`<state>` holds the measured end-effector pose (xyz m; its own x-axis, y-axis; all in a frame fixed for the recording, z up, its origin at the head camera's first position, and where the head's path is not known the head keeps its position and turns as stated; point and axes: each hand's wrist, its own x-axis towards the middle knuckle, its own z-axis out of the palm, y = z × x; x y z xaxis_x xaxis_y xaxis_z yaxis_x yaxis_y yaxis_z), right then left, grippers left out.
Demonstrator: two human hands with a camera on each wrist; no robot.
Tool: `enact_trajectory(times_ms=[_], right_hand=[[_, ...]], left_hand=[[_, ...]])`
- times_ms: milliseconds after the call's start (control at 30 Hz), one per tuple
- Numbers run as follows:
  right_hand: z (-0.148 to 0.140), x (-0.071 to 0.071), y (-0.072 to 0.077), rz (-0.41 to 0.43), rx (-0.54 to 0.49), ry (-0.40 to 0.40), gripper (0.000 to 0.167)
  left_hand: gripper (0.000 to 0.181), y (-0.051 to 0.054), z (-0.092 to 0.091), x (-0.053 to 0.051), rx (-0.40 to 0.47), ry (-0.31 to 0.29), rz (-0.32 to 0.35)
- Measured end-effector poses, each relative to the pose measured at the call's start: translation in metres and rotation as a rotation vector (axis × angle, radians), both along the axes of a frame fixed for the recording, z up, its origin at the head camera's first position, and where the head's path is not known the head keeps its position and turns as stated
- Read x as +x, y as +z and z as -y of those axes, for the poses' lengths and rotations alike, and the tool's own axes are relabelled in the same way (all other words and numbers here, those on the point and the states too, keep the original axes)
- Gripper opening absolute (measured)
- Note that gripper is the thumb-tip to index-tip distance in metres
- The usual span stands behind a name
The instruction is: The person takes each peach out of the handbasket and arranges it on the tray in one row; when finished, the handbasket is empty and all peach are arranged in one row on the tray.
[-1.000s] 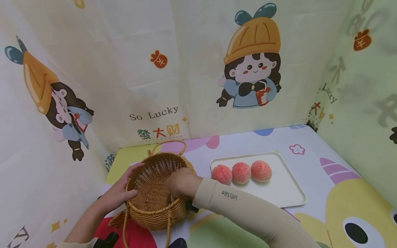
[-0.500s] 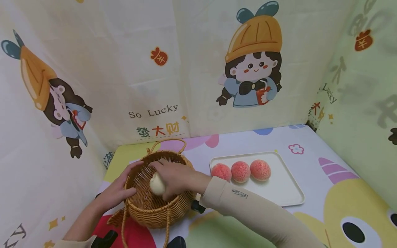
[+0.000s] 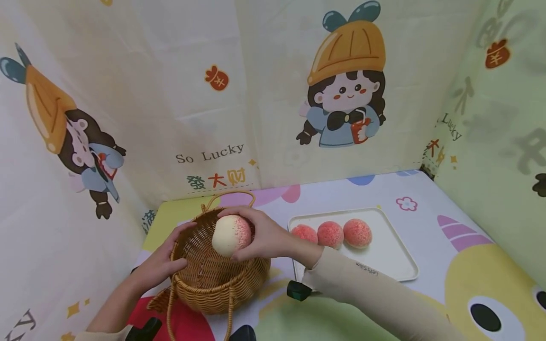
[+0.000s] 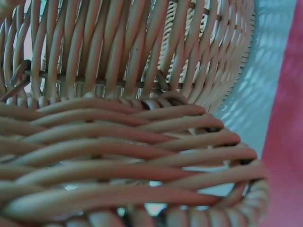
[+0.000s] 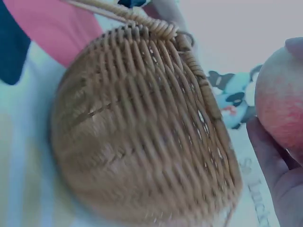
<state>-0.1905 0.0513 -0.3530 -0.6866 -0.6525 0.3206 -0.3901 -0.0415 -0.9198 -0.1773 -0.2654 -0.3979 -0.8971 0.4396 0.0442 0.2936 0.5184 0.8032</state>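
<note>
In the head view my right hand (image 3: 262, 234) grips a peach (image 3: 230, 235), cream with a pink side, over the opening of a brown wicker basket (image 3: 222, 296). The right wrist view has the same peach (image 5: 281, 97) between thumb and fingers, beside the basket's woven side (image 5: 142, 127). My left hand (image 3: 164, 260) holds the basket's left rim, thumb and fingers over the edge. Close weave of the basket (image 4: 118, 156) fills most of the left wrist view, where the left hand does not show. Inside the basket the visible floor is bare wicker.
A white tray (image 3: 388, 263) lies to the right of the basket, with 3 pink peaches (image 3: 330, 235) in a row near its far-left edge. Thin wicker handles (image 3: 232, 193) rise behind and hang in front of the basket. Printed cloth walls stand behind and on both sides.
My right hand has come up out of the basket with the peach, which was hidden inside at first. The left hand stays on the rim.
</note>
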Motion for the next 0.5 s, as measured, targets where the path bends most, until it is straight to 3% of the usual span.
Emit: enact_trajectory(times_ms=[167, 400, 500], right_hand=[[-0.061, 0.018, -0.009, 0.123, -0.109, -0.005, 0.082], [-0.154, 0.035, -0.037, 0.182, -0.035, -0.202, 0.073], [-0.188, 0.037, -0.043, 0.157, -0.039, -0.229, 0.070]], left_hand=[[0.084, 0.002, -0.002, 0.000, -0.027, -0.009, -0.006], [0.085, 0.005, -0.001, 0.002, -0.047, 0.007, -0.019], [0.084, 0.005, 0.001, 0.001, -0.042, 0.004, -0.021]])
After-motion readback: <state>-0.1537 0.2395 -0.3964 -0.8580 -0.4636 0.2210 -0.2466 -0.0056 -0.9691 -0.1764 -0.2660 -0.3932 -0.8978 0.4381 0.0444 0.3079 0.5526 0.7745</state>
